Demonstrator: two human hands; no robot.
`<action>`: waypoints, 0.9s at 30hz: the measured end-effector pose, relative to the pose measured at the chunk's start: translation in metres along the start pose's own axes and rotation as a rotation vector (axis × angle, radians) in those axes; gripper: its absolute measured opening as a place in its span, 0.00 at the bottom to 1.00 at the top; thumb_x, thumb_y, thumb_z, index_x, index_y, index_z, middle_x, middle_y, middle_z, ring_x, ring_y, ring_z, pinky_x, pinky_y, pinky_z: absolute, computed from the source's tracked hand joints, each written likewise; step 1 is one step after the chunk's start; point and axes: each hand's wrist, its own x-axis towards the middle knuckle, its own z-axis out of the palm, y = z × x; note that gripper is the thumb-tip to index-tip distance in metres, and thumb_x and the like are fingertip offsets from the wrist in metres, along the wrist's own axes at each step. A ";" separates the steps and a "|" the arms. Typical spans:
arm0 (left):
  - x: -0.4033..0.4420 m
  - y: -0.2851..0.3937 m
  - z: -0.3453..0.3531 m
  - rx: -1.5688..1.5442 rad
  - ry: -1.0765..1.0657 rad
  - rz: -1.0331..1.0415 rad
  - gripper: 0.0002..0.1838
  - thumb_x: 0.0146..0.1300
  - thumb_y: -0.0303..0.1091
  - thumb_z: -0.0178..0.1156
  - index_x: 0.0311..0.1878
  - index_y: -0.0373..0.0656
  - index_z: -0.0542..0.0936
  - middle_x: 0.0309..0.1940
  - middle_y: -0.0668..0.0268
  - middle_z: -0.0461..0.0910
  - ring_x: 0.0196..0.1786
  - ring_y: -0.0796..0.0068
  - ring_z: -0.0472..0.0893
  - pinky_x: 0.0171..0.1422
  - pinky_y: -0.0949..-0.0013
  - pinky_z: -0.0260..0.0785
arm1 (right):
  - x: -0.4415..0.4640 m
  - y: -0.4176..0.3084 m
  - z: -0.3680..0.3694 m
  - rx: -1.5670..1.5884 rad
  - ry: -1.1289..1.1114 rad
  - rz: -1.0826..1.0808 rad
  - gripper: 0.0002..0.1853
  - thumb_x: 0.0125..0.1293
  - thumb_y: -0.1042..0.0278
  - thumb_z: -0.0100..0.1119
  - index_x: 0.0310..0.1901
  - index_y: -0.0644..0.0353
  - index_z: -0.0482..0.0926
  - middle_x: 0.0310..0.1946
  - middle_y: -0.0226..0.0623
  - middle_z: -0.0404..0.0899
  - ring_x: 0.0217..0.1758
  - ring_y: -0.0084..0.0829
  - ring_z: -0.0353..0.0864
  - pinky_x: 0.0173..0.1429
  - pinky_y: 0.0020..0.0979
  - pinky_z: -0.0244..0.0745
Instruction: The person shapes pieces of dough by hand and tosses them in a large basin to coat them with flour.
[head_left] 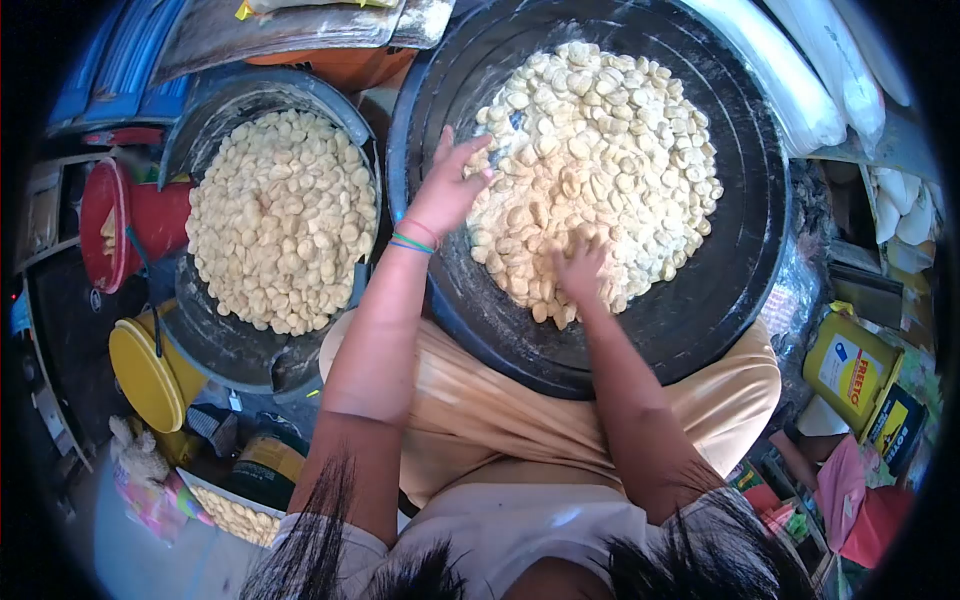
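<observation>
Touching near side of pale, floury pieces [640, 130] with right hand [583, 268], fingers open and splayed. At heap's left edge with left hand [450, 190], fingers also open; contact unclear. Heaped without common long axis, right hand nearer the middle. Inside black tub [745, 210], against trousers [500, 400]; just left, second filled tub [225, 352].

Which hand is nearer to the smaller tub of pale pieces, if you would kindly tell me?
The left hand is nearer to the smaller tub, over the black basin's side facing it. The right hand is farther away, on the pieces inside the basin.
</observation>
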 end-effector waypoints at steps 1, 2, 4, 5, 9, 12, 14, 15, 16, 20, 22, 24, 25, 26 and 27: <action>-0.001 0.004 0.002 0.026 0.006 0.000 0.25 0.62 0.31 0.59 0.63 0.51 0.72 0.73 0.41 0.42 0.78 0.55 0.41 0.76 0.62 0.42 | -0.037 -0.017 -0.004 0.053 -0.067 0.017 0.46 0.60 0.29 0.46 0.73 0.44 0.47 0.74 0.54 0.32 0.77 0.54 0.29 0.67 0.75 0.33; -0.002 0.007 0.004 0.050 0.014 -0.002 0.25 0.62 0.31 0.59 0.64 0.51 0.72 0.73 0.41 0.44 0.78 0.55 0.42 0.76 0.62 0.43 | -0.055 -0.039 -0.016 -0.021 -0.177 0.015 0.46 0.59 0.30 0.48 0.73 0.43 0.46 0.74 0.58 0.32 0.77 0.58 0.29 0.67 0.74 0.34; -0.005 0.010 0.007 0.090 0.055 -0.008 0.24 0.62 0.32 0.58 0.63 0.51 0.72 0.72 0.43 0.50 0.77 0.54 0.46 0.76 0.62 0.45 | -0.080 -0.071 -0.039 0.081 -0.298 -0.399 0.42 0.60 0.38 0.54 0.72 0.44 0.52 0.72 0.61 0.39 0.75 0.63 0.35 0.69 0.70 0.35; -0.004 0.006 0.004 0.120 0.090 0.023 0.23 0.62 0.32 0.58 0.62 0.50 0.73 0.72 0.41 0.49 0.76 0.52 0.47 0.75 0.62 0.46 | -0.084 -0.074 -0.020 -0.150 -0.295 -0.581 0.37 0.61 0.44 0.56 0.70 0.46 0.58 0.71 0.59 0.43 0.74 0.63 0.41 0.70 0.66 0.42; -0.004 0.003 -0.016 0.005 0.213 0.079 0.19 0.62 0.28 0.56 0.58 0.45 0.75 0.67 0.46 0.60 0.73 0.53 0.56 0.72 0.63 0.53 | 0.000 -0.100 -0.021 0.164 -0.341 -0.910 0.31 0.60 0.54 0.58 0.65 0.49 0.66 0.71 0.54 0.48 0.72 0.56 0.53 0.70 0.51 0.56; -0.003 0.004 -0.024 -0.283 0.247 -0.003 0.16 0.63 0.26 0.55 0.55 0.43 0.77 0.62 0.53 0.68 0.65 0.64 0.68 0.66 0.67 0.60 | 0.079 -0.143 -0.047 0.075 -0.008 -0.951 0.25 0.56 0.62 0.61 0.57 0.54 0.74 0.62 0.56 0.61 0.64 0.52 0.66 0.66 0.43 0.64; -0.001 0.003 -0.025 -0.282 0.236 -0.003 0.15 0.63 0.25 0.55 0.54 0.42 0.77 0.62 0.53 0.68 0.61 0.67 0.71 0.64 0.68 0.62 | 0.139 -0.162 -0.037 0.270 0.209 -0.854 0.26 0.53 0.62 0.63 0.56 0.56 0.74 0.61 0.56 0.63 0.63 0.52 0.66 0.65 0.43 0.65; 0.000 0.002 -0.025 -0.282 0.232 -0.002 0.15 0.63 0.25 0.55 0.53 0.42 0.78 0.62 0.54 0.68 0.59 0.68 0.72 0.63 0.68 0.63 | 0.159 -0.172 -0.042 0.369 0.063 -0.754 0.27 0.53 0.62 0.64 0.56 0.56 0.74 0.61 0.55 0.63 0.63 0.53 0.65 0.65 0.43 0.64; 0.002 0.003 -0.023 -0.252 0.246 0.032 0.13 0.64 0.24 0.54 0.52 0.41 0.78 0.60 0.55 0.68 0.56 0.69 0.73 0.61 0.69 0.64 | 0.174 -0.184 -0.050 0.467 -0.084 -0.650 0.27 0.53 0.61 0.64 0.56 0.56 0.74 0.62 0.55 0.62 0.64 0.53 0.65 0.65 0.43 0.64; 0.008 -0.002 -0.018 -0.223 0.207 0.004 0.15 0.64 0.24 0.54 0.54 0.39 0.76 0.62 0.61 0.67 0.54 0.75 0.73 0.59 0.72 0.66 | 0.180 -0.193 0.007 0.198 0.321 -0.649 0.29 0.47 0.63 0.67 0.55 0.53 0.75 0.60 0.50 0.63 0.65 0.51 0.62 0.66 0.46 0.62; 0.010 -0.005 -0.016 -0.242 0.227 0.000 0.13 0.64 0.24 0.54 0.51 0.39 0.78 0.59 0.57 0.69 0.55 0.71 0.73 0.59 0.71 0.66 | 0.156 -0.188 0.020 0.112 0.165 -0.675 0.29 0.46 0.62 0.68 0.54 0.53 0.76 0.61 0.48 0.63 0.66 0.51 0.60 0.67 0.47 0.61; 0.011 -0.005 -0.014 -0.276 0.235 -0.005 0.12 0.64 0.23 0.54 0.50 0.39 0.78 0.57 0.55 0.70 0.56 0.69 0.74 0.60 0.70 0.66 | 0.112 -0.174 0.008 0.008 -0.114 -0.763 0.28 0.45 0.61 0.68 0.53 0.53 0.77 0.60 0.46 0.64 0.66 0.50 0.60 0.67 0.46 0.60; 0.011 -0.005 -0.015 -0.300 0.234 -0.009 0.12 0.64 0.23 0.54 0.49 0.39 0.78 0.57 0.55 0.70 0.56 0.68 0.74 0.59 0.70 0.66 | 0.091 -0.166 -0.018 -0.053 -0.318 -0.835 0.28 0.45 0.61 0.68 0.52 0.53 0.77 0.59 0.46 0.64 0.65 0.49 0.61 0.67 0.45 0.60; 0.010 -0.005 -0.016 -0.323 0.234 -0.015 0.12 0.64 0.24 0.54 0.49 0.38 0.78 0.57 0.55 0.70 0.56 0.68 0.74 0.59 0.70 0.66 | 0.090 -0.155 -0.030 -0.013 -0.566 -0.941 0.28 0.45 0.62 0.68 0.52 0.53 0.78 0.58 0.46 0.66 0.64 0.48 0.62 0.67 0.44 0.61; 0.010 -0.006 -0.017 -0.294 0.220 -0.004 0.12 0.64 0.24 0.53 0.51 0.39 0.78 0.58 0.58 0.70 0.54 0.70 0.74 0.58 0.71 0.67 | 0.090 -0.142 -0.042 0.027 -0.816 -1.040 0.27 0.45 0.63 0.68 0.52 0.52 0.78 0.57 0.46 0.67 0.62 0.47 0.64 0.67 0.43 0.61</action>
